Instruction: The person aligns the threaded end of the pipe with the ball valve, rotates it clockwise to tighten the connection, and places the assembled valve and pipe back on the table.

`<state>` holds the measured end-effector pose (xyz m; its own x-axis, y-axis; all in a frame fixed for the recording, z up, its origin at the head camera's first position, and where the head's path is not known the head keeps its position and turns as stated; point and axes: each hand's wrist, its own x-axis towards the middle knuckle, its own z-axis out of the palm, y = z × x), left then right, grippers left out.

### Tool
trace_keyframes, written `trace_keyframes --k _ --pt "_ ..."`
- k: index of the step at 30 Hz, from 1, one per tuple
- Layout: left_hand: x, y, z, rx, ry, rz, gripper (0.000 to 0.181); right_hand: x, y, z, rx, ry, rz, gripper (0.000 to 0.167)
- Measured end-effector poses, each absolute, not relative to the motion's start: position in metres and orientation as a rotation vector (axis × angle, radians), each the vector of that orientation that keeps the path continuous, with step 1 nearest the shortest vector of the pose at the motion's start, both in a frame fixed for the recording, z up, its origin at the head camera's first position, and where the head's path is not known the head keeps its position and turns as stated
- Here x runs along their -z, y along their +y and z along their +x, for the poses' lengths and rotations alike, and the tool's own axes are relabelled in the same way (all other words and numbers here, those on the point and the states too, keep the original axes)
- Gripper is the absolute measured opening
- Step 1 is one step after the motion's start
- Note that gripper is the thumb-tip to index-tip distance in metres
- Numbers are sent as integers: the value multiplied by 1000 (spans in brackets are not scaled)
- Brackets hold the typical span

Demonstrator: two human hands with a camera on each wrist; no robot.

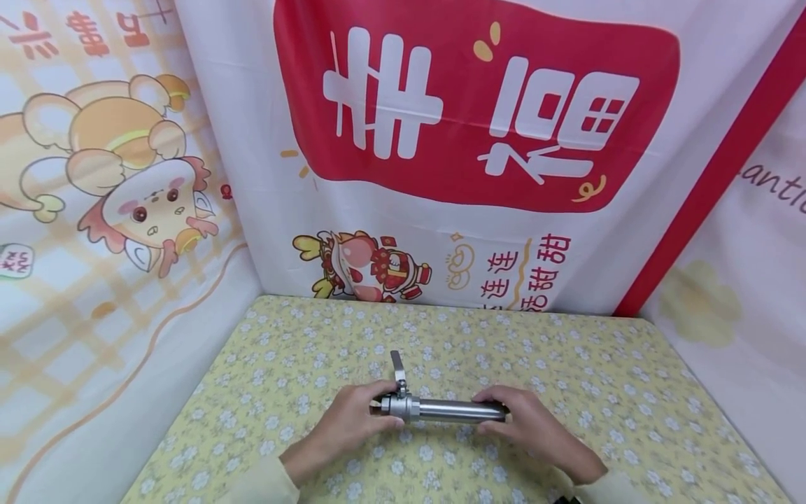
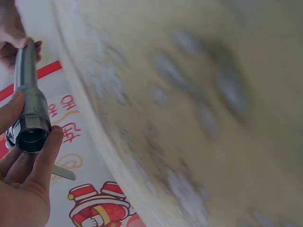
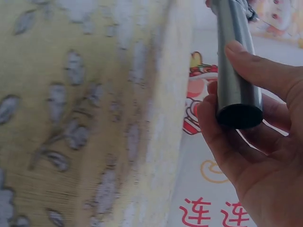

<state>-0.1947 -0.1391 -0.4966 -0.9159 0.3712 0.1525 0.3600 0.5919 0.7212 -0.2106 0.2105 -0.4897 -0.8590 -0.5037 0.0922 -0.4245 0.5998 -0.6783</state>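
A silver ball valve [image 1: 398, 406] with a flat lever handle [image 1: 398, 365] is joined end to end with a smooth metal pipe [image 1: 460, 411]. My left hand [image 1: 349, 418] grips the valve body, thumb on one side and fingers on the other. In the left wrist view the open, threaded end of the valve [image 2: 33, 137] faces the camera, and the lever sticks out below the fingers. Around the far end of the pipe, my right hand [image 1: 525, 422] curls its thumb and fingers. The right wrist view shows that pipe end [image 3: 240, 116] dark inside.
Beneath the hands lies a table with a yellow floral cloth [image 1: 302, 364]. Behind it hangs a white curtain with a large red printed panel [image 1: 466, 175]. Printed cloths also hang at the left [image 1: 82, 315] and right [image 1: 743, 301] sides.
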Motion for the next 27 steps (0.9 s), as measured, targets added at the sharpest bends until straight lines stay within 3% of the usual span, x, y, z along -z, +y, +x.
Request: trace_keyframes --k 13,27 --pt "503 -137 -197 -1066 2768 687 44 504 204 -205 833 2842 -824 30" --pt "503 -131 -205 -968 2784 668 42 511 202 -212 808 2774 -802 27"
